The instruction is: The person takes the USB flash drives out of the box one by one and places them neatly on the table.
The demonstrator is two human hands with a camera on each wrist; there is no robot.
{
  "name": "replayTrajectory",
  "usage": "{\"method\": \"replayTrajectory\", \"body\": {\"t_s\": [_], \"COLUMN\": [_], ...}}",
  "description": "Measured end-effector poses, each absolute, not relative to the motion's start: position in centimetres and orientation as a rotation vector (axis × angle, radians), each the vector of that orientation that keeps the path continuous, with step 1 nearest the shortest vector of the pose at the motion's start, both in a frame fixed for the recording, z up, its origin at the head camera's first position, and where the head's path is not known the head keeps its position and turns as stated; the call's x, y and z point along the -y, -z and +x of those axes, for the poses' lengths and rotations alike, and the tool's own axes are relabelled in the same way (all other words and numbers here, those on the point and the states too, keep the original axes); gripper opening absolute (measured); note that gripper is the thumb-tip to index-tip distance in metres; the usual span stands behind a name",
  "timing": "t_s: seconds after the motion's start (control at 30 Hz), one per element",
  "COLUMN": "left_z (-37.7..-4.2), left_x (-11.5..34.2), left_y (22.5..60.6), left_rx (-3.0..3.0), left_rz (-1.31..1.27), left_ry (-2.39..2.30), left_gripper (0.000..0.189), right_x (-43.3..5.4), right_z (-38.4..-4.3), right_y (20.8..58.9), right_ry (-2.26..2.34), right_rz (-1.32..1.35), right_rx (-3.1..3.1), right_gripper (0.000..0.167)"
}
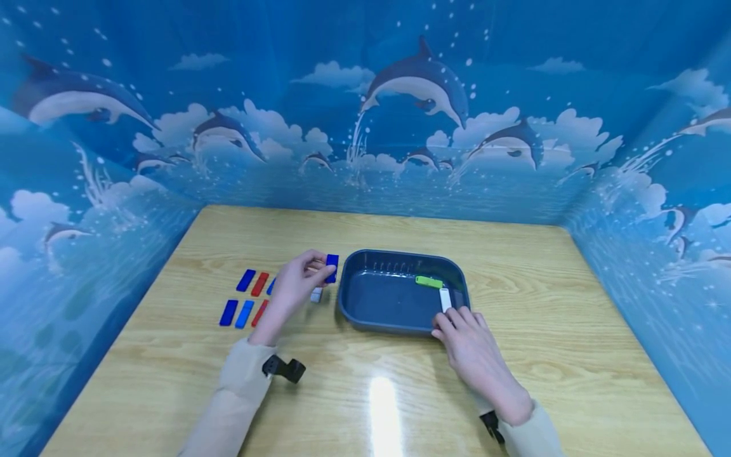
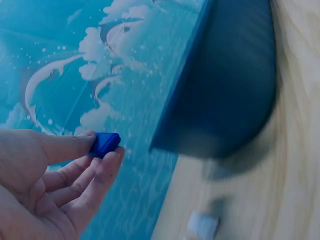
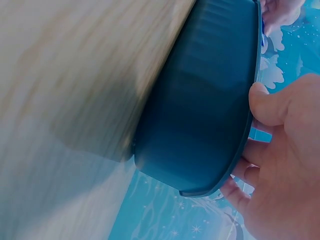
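My left hand [image 1: 293, 284] pinches a small dark blue block [image 1: 332, 268] between thumb and fingers, just left of the dark plastic tub [image 1: 365, 327]. The left wrist view shows that blue block [image 2: 104, 144] at the fingertips, above the table and apart from the tub [image 2: 220, 90]. At the tub's front right corner, my right hand [image 1: 471, 346] grips the rim. In the right wrist view its thumb lies at the outer edge of the tub [image 3: 200, 100], with the other fingers past the rim. Inside lie a green block [image 1: 429, 282] and a white block [image 1: 445, 299], the latter partly hidden by the fingers.
Two rows of blocks lie on the wooden table [image 1: 514, 266] left of the tub, among them a blue block [image 1: 228, 313] and a red block [image 1: 259, 284]; my left arm covers some. A white block [image 1: 316, 294] lies under the left hand. A dolphin-print curtain [image 1: 342, 95] surrounds the table.
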State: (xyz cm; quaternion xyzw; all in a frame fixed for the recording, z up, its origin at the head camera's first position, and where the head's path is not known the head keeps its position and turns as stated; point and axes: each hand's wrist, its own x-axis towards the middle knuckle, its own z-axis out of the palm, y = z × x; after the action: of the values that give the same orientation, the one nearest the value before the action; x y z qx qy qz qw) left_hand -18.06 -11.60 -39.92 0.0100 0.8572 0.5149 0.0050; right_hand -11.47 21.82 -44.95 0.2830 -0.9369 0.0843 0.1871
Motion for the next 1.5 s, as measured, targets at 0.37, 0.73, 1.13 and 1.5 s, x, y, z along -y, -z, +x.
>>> {"method": "replayTrajectory", "body": {"t_s": [0.37, 0.73, 1.13, 1.5], "left_z": [-15.5, -13.8, -13.2, -14.6], "left_x": [14.9, 16.4, 16.4, 15.3], "left_y": [41.6, 43.4, 43.4, 42.3], "left_rx": [-2.931, -2.970, -3.051, -3.236], "left_rz": [-0.060, -0.040, -0.011, 0.104], "left_ry": [-1.185, -0.959, -0.863, -0.973], "left_gripper": [0.024, 0.022, 0.020, 0.010], "right_x": [-21.8, -21.9, -21.8, -21.8], "right_z": [-11.5, -11.5, -11.4, -11.5], "right_y": [44.9, 45.0, 45.0, 44.8], "right_ry": [-0.238, -0.232, -0.242, -0.239], "right_rz": [0.793, 0.785, 0.790, 0.785], "right_rx": [2.642, 2.660, 2.644, 2.657], "right_gripper": [0.008, 0.009, 0.007, 0.008]}}
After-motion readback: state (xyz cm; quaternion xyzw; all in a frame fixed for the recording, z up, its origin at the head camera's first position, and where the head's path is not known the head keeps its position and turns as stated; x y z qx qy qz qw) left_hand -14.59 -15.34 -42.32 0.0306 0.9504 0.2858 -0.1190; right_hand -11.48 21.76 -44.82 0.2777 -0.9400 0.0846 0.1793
